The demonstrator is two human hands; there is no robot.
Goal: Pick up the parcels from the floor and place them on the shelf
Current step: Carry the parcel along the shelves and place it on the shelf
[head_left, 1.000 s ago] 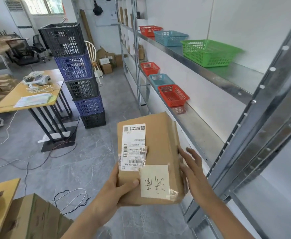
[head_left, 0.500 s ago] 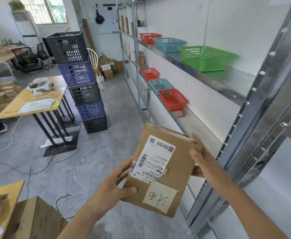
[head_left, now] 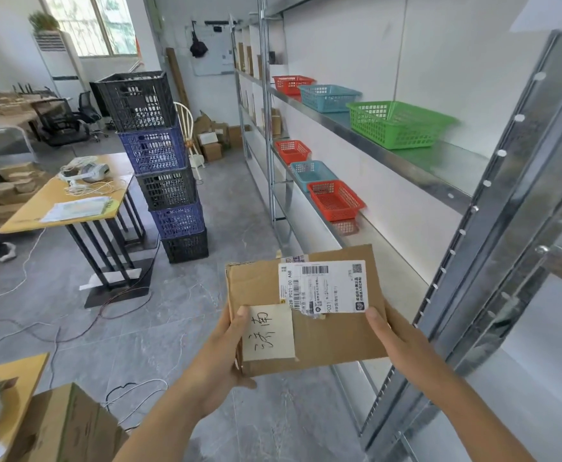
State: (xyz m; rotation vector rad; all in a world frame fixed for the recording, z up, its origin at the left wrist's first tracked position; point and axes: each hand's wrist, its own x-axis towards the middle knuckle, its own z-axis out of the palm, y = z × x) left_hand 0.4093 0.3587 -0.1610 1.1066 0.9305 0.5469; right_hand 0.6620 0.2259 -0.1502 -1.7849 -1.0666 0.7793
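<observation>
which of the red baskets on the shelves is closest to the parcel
The red basket at the near end of the lower shelf, just beyond the parcel; the other two red ones sit farther down the rack.

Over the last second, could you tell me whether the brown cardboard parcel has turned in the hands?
Yes. The brown cardboard parcel has rotated from upright to lying sideways, its long edge now running towards the metal shelf upright.

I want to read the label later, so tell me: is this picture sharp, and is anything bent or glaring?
Head view: the parcel and its shipping label are fairly sharp, though the small print is too fine to read; the shelf post at right bows from wide-angle distortion; the window is overexposed; the green basket looks slightly soft.
</observation>
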